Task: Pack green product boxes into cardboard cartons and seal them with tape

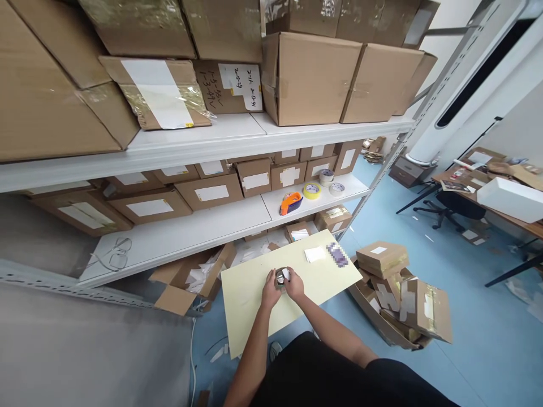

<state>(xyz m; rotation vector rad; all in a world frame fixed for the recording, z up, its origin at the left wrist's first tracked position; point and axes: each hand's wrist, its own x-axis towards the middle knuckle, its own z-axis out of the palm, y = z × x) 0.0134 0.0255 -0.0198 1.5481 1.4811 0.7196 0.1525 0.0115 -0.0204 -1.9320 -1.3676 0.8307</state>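
Observation:
Above the pale yellow board, my left hand and my right hand meet around a small round object. It has a dark rim and a shiny, silvery middle; its kind is too small to make out. The fingers of my left hand curl around its left side. My right hand closes on its right side, with a small white piece by the fingertips. Farther along the board lie a white sheet of paper and a blurred-out purple item.
Shelves ahead carry many cardboard boxes. An orange tape dispenser, a yellow tape roll and pale tape rolls sit on the middle shelf, with eyeglasses at its left end. An open carton and piled boxes flank the board.

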